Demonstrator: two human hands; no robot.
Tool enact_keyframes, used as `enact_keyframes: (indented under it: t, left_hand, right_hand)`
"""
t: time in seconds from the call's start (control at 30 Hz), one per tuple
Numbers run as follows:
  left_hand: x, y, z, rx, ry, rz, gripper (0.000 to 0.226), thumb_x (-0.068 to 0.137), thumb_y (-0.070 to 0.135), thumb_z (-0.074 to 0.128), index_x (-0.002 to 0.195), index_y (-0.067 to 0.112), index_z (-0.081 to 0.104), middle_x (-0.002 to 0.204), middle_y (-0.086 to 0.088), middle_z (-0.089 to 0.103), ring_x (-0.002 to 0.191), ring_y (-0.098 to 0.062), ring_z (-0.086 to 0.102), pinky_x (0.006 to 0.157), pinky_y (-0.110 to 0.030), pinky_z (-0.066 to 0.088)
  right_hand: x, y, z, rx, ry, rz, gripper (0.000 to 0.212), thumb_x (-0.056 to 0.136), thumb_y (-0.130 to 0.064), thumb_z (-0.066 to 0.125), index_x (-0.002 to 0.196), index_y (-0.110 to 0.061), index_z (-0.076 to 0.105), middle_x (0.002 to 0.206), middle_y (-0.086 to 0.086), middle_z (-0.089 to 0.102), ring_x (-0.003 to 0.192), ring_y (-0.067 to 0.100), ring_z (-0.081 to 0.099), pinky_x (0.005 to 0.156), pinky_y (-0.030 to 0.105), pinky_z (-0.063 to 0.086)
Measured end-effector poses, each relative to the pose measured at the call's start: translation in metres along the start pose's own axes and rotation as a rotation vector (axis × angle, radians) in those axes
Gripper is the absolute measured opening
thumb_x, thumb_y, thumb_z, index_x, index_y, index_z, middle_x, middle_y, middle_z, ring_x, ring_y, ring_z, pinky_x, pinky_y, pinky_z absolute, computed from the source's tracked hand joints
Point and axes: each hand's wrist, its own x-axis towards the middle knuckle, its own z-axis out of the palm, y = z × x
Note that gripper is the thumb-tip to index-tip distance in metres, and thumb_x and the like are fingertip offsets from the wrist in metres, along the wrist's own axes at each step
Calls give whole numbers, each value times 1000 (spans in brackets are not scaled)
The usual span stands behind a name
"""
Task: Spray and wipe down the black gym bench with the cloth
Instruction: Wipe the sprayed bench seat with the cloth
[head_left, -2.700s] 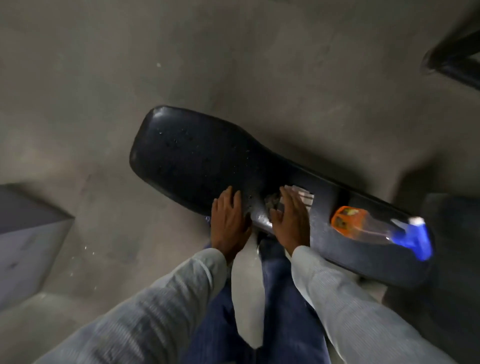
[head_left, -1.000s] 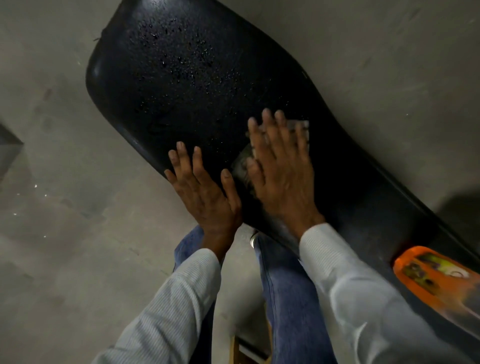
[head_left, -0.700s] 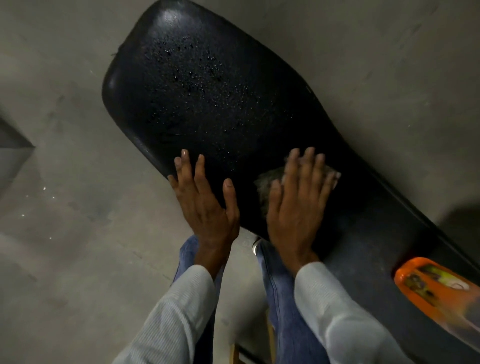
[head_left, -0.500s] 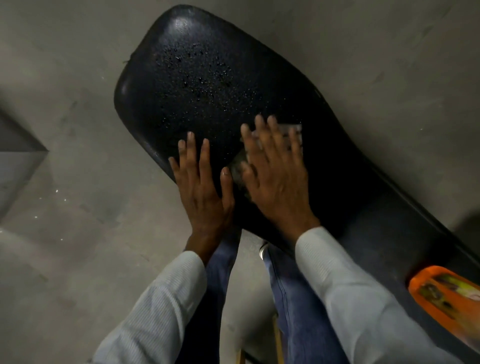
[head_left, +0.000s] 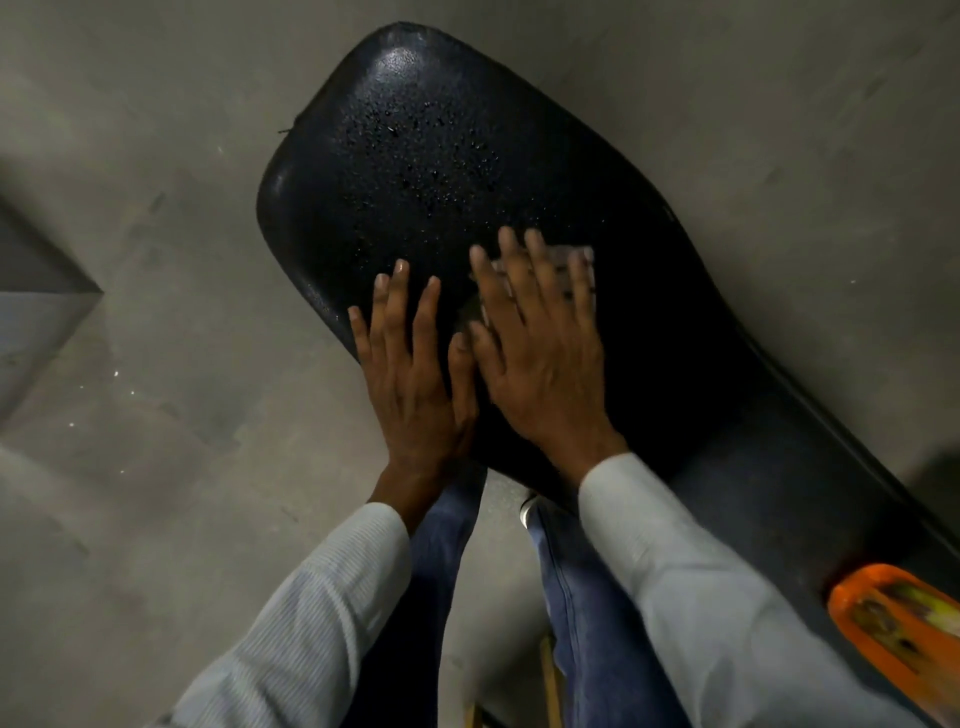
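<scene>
Right hand (head_left: 540, 358) pressing cloth (head_left: 563, 260) flat-fingered, left hand (head_left: 410, 374) bracing flat on bench (head_left: 701, 364); should be wiping toward droplets (head_left: 415, 140), keeping even pressure.

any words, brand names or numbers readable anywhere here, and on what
None can be read.
Spray bottle: its orange label shows dark and green print, too blurred to read, and part of it is cut off by the frame edge.
Black bench, cloth, sleeves and floor: no text visible.

Beyond both hands the wet bench (head_left: 415, 156) top lies bare; the spray bottle (head_left: 898, 629) blocks its near-right end
</scene>
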Motion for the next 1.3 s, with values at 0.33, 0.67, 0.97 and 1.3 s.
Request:
enact_keyframes:
  t: [0.33, 0.67, 0.97, 1.3]
  left_hand:
    - [11, -6, -10, -25, -41, -29, 50, 107, 27, 52, 151, 3, 55, 166, -19, 42, 160, -35, 30, 131, -63, 16]
    - [28, 23, -23, -214, -13, -40, 49, 106, 19, 48, 151, -1, 51, 165, -18, 43, 158, -34, 35, 131, -63, 18]
    - [12, 34, 9, 200, -230, 211, 59, 115, 33, 31, 166, 5, 29, 176, -13, 22, 165, -30, 18, 133, -52, 18]
    - [100, -12, -7, 325, -48, -174, 61, 115, 32, 32, 168, 4, 22, 177, -15, 17, 166, -32, 12, 135, -53, 3]
  right_hand:
    - [-15, 3, -7, -72, 9, 242, 64, 113, -42, 36, 170, -15, 23, 178, 15, 17, 166, 33, 13, 134, 58, 10]
    - [37, 8, -18, 331, 131, -5, 53, 112, -22, 45, 163, -6, 40, 172, 14, 34, 163, 29, 28, 135, 50, 19]
    - [48, 31, -3, 210, 280, 188, 46, 109, -7, 48, 154, -2, 53, 164, 19, 48, 157, 35, 39, 132, 57, 25]
    - [60, 15, 12, 62, 304, 156, 50, 110, -13, 44, 159, -3, 45, 168, 20, 41, 159, 36, 35, 131, 57, 25]
